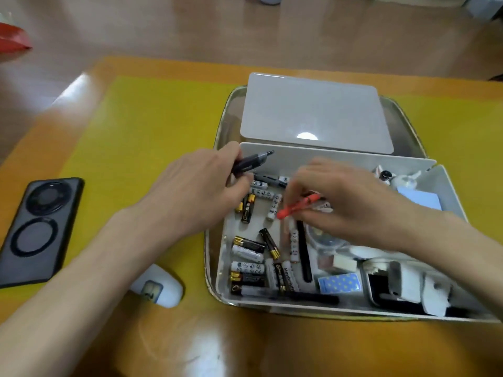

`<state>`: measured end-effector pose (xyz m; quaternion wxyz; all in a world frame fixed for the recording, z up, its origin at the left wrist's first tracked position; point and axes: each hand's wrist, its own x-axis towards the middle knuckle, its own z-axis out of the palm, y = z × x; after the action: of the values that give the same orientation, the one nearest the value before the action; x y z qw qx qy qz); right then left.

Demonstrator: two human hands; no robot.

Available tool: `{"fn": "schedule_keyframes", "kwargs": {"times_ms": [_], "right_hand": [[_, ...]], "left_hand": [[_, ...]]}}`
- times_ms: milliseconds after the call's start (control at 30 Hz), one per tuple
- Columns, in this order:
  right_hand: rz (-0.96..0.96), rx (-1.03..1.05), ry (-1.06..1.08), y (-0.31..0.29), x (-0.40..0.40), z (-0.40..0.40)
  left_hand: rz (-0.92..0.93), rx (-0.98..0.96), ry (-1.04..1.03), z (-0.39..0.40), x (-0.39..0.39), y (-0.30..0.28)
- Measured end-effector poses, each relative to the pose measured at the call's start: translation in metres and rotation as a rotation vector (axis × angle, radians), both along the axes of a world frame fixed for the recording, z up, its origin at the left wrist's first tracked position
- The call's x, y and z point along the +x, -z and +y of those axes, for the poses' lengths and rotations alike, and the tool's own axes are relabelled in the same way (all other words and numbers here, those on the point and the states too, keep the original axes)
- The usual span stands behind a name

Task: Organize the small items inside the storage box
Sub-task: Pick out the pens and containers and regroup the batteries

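Observation:
A white storage box (285, 302) stands open on a metal tray (226, 123). Inside lie several black-and-gold and white batteries (249, 250), a black pen (304, 251), a blue patterned card pack (340, 283), white chargers (402, 284) and a blue pad (420, 200). My left hand (196, 194) grips dark pens (251, 160) over the box's far-left corner. My right hand (348, 202) pinches an orange-red pen (296, 205) above the middle of the box. The frame is blurred by motion.
The box's white lid (315, 112) lies on the tray behind the box. A black phone (38, 229) rests face down on the yellow mat (152, 126) at the left. A small white device (160, 287) sits near my left forearm.

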<state>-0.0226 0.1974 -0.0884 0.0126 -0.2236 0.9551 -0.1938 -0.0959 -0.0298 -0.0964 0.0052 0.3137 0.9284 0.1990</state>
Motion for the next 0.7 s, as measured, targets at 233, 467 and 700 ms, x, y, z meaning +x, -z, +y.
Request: {"fn": "schedule_keyframes", "kwargs": {"times_ms": [233, 467, 700], "right_hand": [[-0.033, -0.798, 0.318, -0.023, 0.038, 0.048], [-0.158, -0.972, 0.482, -0.023, 0.047, 0.057], [-0.18, -0.83, 0.4, -0.026, 0.059, 0.053]], "left_hand": [[0.019, -0.059, 0.133, 0.007, 0.015, -0.012], [0.097, -0.461, 0.352, 0.019, 0.05, 0.003], [0.119, -0.403, 0.403, 0.029, 0.063, 0.004]]}}
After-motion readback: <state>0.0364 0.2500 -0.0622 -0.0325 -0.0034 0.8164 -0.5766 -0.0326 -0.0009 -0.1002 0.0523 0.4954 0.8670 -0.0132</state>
